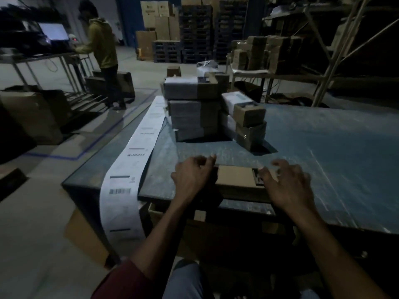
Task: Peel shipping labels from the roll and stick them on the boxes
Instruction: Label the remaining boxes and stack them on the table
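Both hands' grip (237,171) flanks small box (234,178).

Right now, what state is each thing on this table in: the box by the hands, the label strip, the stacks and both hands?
Box: flat on the table near its front edge, between the hands.
Label strip: unrolled along the table's left side, hanging over the front edge.
Stacked boxes: piled behind, some with white labels.
Left hand: fingers curled at the box's left end.
Right hand: fingers pressing something white, blurred, on the box's right end.

The scene is seen from one head-worn camera, pointed forward and down, close above the bench (323,147).
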Demonstrator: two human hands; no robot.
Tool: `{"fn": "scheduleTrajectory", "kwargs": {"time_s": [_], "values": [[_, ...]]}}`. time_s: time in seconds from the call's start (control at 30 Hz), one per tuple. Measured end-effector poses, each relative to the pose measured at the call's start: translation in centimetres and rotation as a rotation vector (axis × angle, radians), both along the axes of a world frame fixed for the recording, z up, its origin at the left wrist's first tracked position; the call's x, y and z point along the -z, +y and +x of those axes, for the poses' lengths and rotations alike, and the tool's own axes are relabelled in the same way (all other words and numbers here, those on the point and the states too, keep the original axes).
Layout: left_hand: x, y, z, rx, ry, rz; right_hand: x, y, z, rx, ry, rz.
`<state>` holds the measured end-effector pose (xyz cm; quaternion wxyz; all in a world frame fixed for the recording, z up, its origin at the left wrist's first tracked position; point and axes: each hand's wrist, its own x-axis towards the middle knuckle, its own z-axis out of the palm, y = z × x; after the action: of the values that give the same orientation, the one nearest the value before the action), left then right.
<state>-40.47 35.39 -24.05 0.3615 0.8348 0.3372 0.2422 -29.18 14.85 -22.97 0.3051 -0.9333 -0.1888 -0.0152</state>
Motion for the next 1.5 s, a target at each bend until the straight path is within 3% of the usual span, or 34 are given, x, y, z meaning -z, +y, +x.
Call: {"fn": "scheduleTrajectory", "kwargs": {"time_s": [0.07, 0.13, 0.2, 0.27, 0.33, 0.47, 0.6, 0.77, 0.93, 1.03, 1.13, 1.23, 1.37, 1.5], "values": [[0.7, 0.3, -2.0, 0.001, -0.196, -0.053, -0.1, 0.6, -2.3, -0.003, -0.295, 0.169], [1.0, 0.1, -4.6, -0.032, -0.331, -0.053, 0.6, 1.9, -5.9, -0.166, -0.627, 0.358], [1.5, -0.2, -8.0, -0.088, -0.439, -0.021, 2.5, 3.7, -10.3, -0.431, -0.724, 0.510], [2.8, -0.3, -12.2, -0.143, -0.561, -0.073, 4.8, 5.7, -14.1, -0.604, -0.561, 0.642], [4.8, 0.4, -16.7, -0.273, -0.624, -0.150, 7.7, 8.0, -16.3, -0.676, -0.314, 0.640], [9.1, 2.2, -23.5, -0.606, -0.615, -0.315, 14.5, 13.6, -16.7, -0.666, 0.370, 0.223], [12.9, 2.9, -26.2, -0.636, -0.483, -0.543, 17.8, 16.4, -18.1, -0.789, 0.636, -0.031], [15.0, 4.0, -26.5, -0.461, -0.426, -0.633, 20.1, 16.5, -19.2, -0.755, 0.611, 0.043], [12.8, 3.4, -27.0, -0.225, -0.473, -0.613, 17.4, 13.0, -20.1, -0.840, 0.626, 0.164], [12.2, 2.6, -28.0, -0.176, -0.537, -0.651, 14.7, 10.7, -21.2, -0.935, 0.712, 0.335], [11.5, 1.8, -28.3, -0.121, -0.557, -0.683, 12.1, 10.7, -21.2, -0.880, 0.751, 0.554], [10.6, 1.4, -28.1, -0.106, -0.506, -0.665, 10.8, 12.1, -20.6, -0.861, 0.703, 0.642], [8.8, 1.8, -27.3, -0.149, -0.521, -0.442, 10.5, 12.5, -20.1, -0.921, 0.643, 0.622], [7.5, 3.5, -26.7, -0.055, -0.308, 0.118, 10.3, 12.2, -19.6, -0.984, 0.561, 0.599]]}}
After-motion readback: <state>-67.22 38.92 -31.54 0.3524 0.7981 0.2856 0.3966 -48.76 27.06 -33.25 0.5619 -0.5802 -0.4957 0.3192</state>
